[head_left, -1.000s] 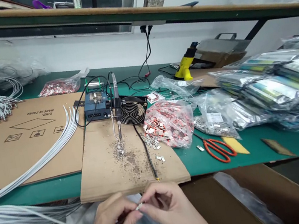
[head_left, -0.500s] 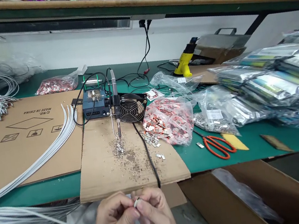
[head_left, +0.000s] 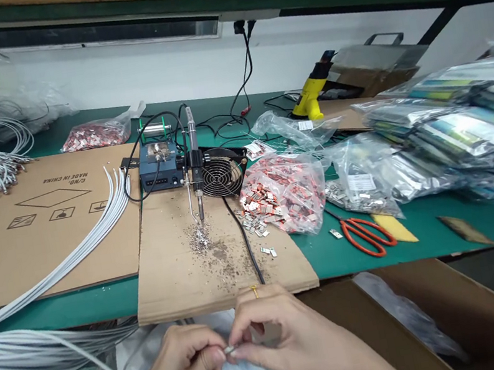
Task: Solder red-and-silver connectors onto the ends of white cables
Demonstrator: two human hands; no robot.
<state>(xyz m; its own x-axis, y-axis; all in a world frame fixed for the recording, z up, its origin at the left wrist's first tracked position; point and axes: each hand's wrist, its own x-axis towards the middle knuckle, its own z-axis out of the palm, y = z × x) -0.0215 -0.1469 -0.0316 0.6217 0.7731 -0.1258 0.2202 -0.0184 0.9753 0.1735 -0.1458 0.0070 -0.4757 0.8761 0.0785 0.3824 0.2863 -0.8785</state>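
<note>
In front of the bench edge, my left hand [head_left: 185, 366] is closed, thumb and forefinger pinched. A white cable [head_left: 101, 364] runs from the bundle at left and passes behind that wrist. My right hand [head_left: 284, 333], with a ring on one finger, pinches from the other side. Between the fingertips of both hands shows a small pale piece [head_left: 228, 350], seemingly the cable's end; its exact shape is too small to tell. Past the hands, a soldering iron [head_left: 196, 174] hangs tip down in a stand over solder crumbs on a cardboard sheet [head_left: 171, 295].
A blue soldering station [head_left: 159, 168] and a round fan [head_left: 221, 176] stand behind. Bags of small connectors [head_left: 286, 194], orange-handled scissors [head_left: 369, 235] and a yellow heat gun [head_left: 311, 98] lie right. White cable bundles [head_left: 20, 358] lie left. An open carton [head_left: 462, 313] stands below the bench.
My right hand has turned from upright beside the left to reaching in from the right, its knuckles raised. The small piece stays between the fingertips. The view has shifted slightly.
</note>
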